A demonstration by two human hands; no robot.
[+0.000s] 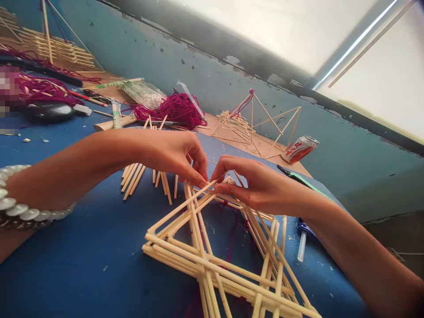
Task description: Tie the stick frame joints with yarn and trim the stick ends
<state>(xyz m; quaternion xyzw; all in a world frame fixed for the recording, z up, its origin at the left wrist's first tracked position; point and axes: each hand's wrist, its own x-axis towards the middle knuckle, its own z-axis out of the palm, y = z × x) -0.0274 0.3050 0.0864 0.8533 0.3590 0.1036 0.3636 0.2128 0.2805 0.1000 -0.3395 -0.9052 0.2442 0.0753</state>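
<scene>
A star-shaped frame of stacked thin wooden sticks (pixel 232 275) lies on the blue table in front of me. My left hand (pixel 175 150) comes in from the left over the frame's far corner, thumb and fingers pinched on the end of a top wooden stick (pixel 179 209). Facing it, my right hand (pixel 261 183) pinches at the same spot, its fingertips almost touching the left ones. The fingers partly hide the stick ends there. Purple thread (pixel 232 238) shows inside the frame. Beyond my left forearm, loose sticks (pixel 134 179) are spread on the table.
A purple yarn heap (pixel 180 110), a bagged stick bundle (pixel 142 93) and a black mouse (pixel 49 110) lie at the back left. Stick pyramids (pixel 251 117) and a drink can (pixel 300 149) stand by the wall. A glue-stick-like tube (pixel 301 247) lies near my right forearm.
</scene>
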